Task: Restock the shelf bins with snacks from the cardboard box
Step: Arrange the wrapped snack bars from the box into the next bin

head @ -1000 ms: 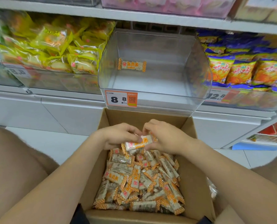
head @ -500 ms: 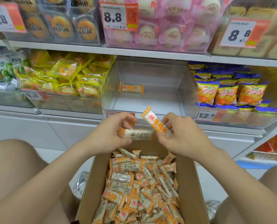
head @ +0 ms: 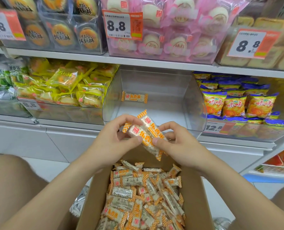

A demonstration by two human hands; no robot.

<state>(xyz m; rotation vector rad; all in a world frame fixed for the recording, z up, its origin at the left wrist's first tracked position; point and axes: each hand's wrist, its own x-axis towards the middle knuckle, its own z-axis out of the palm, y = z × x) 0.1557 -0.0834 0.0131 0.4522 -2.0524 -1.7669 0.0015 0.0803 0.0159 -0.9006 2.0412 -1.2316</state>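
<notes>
Two orange-and-white snack bars (head: 145,132) — pinched side by side between left hand (head: 116,141) and right hand (head: 176,143) — above the cardboard box (head: 197,196), before a clear bin (head: 194,100) holding one bar (head: 134,97).

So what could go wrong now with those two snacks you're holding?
The two snack bars are only pinched at the fingertips of the left hand and right hand, so one might slip out, probably back into the cardboard box or beside it. The clear bin has a raised front wall, so a low toss could bounce off it. Full bins sit close by, so a careless throw might land among the yellow packs.
</notes>
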